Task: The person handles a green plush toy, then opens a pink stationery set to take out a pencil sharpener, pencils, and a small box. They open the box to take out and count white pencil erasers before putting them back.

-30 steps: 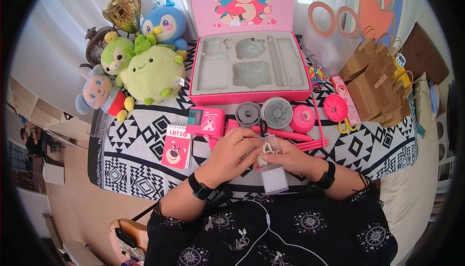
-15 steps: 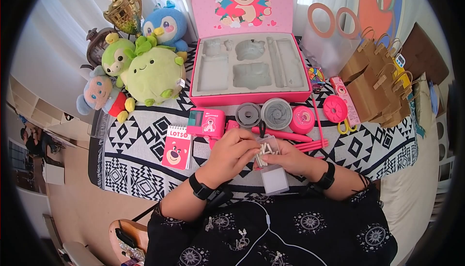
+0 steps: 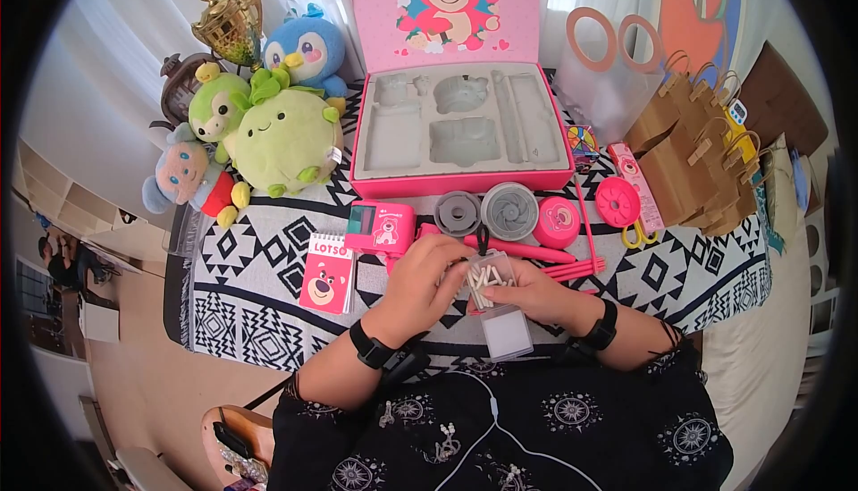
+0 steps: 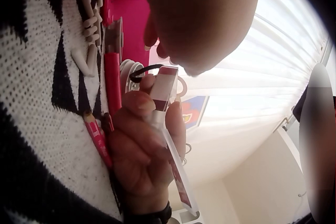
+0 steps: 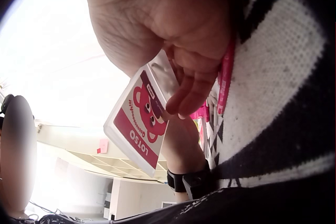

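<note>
My right hand (image 3: 541,294) grips a small clear plastic box (image 3: 508,268) with several short white sticks (image 3: 487,284) inside. The box's hinged lid (image 3: 508,332) hangs open toward me; in the right wrist view its face shows a LOTSO bear label (image 5: 144,119). A black loop stands up at the far end of the box. My left hand (image 3: 420,281) is close at the box's left side, fingers bent; I cannot tell whether they pinch a stick. In the left wrist view, several loose white sticks (image 4: 90,29) lie on the patterned cloth (image 4: 37,50), beside pink pencils (image 4: 97,137).
Behind the hands are a pink sharpener (image 3: 384,227), two grey round parts (image 3: 510,209), a pink round case (image 3: 560,220) and pink pencils (image 3: 572,268). A LOTSO notepad (image 3: 327,275) lies left. Farther back are an open pink box (image 3: 465,183), plush toys (image 3: 284,138) and paper bags (image 3: 688,160).
My left fingers have drawn slightly left, away from over the box, so more of the white sticks show. My right hand and the box have stayed about where they were.
</note>
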Demonstrator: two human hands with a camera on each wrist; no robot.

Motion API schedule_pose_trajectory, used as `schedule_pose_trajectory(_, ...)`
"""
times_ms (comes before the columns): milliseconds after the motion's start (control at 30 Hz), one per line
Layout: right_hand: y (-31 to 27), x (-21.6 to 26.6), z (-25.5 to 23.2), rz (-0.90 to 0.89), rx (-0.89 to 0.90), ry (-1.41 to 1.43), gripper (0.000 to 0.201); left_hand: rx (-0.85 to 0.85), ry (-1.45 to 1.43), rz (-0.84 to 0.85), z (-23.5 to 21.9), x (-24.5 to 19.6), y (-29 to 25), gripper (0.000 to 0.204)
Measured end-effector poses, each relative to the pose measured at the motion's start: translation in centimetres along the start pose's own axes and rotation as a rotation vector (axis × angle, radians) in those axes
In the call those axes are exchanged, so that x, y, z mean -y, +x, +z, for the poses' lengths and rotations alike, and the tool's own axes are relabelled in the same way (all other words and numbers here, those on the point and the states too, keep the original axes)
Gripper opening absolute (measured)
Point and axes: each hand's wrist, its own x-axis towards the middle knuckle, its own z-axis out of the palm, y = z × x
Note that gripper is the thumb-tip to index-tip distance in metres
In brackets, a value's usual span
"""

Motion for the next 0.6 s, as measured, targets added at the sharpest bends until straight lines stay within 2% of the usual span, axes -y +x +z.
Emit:
schedule_pose_trajectory(67,-0.04,-0.03,-0.05,0.019,-0.007,-0.004,0.028,-0.034,0.004,-0.029,0.02,0.18,0.00,0.018)
schedule_pose_trajectory(167,-0.03,-0.25,-0.11,0.022,-0.010,0.022,0.028,0.008,0.078,-0.077,-0.04,0.39,0.08,0.018)
schedule_pose_trajectory(333,-0.01,-0.14,-0.13,0.018,-0.004,0.010,0.028,0.218,0.154,-0.129,0.31,0.67,-0.21,0.030)
schedule_pose_trajectory(600,-0.06,-0.24,-0.08,0.026,-0.018,0.033,0.027,0.336,0.224,-0.151,0.28,0.74,-0.34,0.032)
